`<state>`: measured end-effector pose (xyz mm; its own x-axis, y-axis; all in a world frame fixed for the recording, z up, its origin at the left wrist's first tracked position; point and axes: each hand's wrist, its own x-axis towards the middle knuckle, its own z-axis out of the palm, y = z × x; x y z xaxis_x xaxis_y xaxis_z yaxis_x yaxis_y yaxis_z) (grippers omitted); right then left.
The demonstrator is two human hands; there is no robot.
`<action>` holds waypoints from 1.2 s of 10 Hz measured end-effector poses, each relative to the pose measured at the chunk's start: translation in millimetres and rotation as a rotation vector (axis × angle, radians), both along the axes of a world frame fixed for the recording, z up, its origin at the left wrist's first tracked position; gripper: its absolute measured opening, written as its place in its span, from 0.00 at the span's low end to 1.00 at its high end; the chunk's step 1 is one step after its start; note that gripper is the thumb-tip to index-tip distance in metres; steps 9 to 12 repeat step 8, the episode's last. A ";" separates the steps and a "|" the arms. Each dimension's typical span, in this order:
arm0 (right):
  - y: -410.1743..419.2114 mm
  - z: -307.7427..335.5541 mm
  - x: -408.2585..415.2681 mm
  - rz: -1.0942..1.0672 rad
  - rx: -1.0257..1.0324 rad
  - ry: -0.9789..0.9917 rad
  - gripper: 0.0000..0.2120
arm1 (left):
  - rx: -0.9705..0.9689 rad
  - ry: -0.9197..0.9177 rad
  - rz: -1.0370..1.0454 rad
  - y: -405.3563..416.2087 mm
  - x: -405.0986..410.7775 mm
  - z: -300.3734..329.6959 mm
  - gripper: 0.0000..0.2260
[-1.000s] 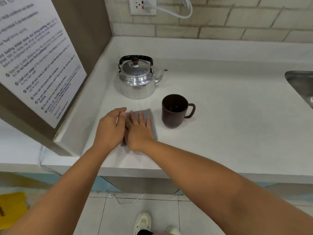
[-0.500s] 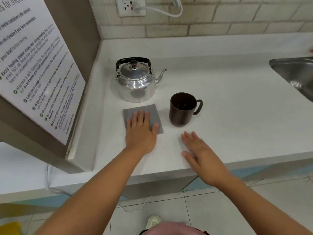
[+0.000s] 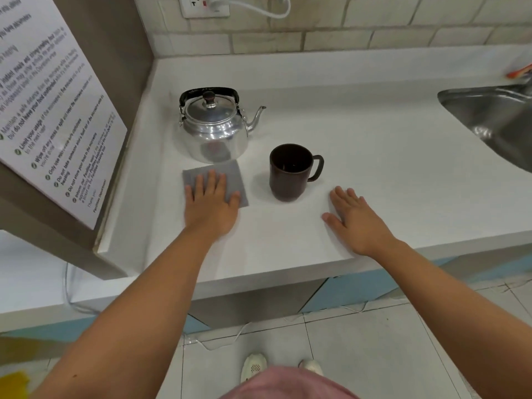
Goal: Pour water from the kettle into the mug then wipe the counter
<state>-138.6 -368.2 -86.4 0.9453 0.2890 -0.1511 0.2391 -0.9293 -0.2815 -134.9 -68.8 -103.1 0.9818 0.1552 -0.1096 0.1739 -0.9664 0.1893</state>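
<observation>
A shiny metal kettle [image 3: 214, 131] with a black handle stands at the counter's back left, spout pointing right. Just in front of it lies a flat grey cloth [image 3: 230, 175]. My left hand [image 3: 211, 207] rests palm down on the cloth's near half, fingers spread, not gripping. To the right of the cloth stands a dark brown mug [image 3: 289, 174], handle to the right; what it contains I cannot tell. My right hand [image 3: 355, 218] lies flat and open on the white counter [image 3: 374, 145], right of the mug and apart from it.
A steel sink [image 3: 495, 116] is sunk into the counter at the far right, with an orange object [image 3: 519, 72] behind it. A brown panel with a printed notice [image 3: 49, 110] walls off the left. A wall socket [image 3: 204, 4] with a white cable sits above the kettle.
A second ago both hands lay together on the cloth. My right hand has since moved off it to the bare counter right of the mug. My left hand stays on the cloth.
</observation>
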 end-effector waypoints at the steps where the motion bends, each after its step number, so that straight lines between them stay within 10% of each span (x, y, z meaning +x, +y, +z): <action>1: -0.2 -2.1 -0.1 0.009 0.023 0.016 0.31 | 0.010 0.010 -0.014 -2.7 -19.0 2.8 0.28; 12: -8.4 -1.3 8.7 0.057 0.024 -0.021 0.31 | -0.149 0.085 -0.051 -25.6 -88.3 31.3 0.28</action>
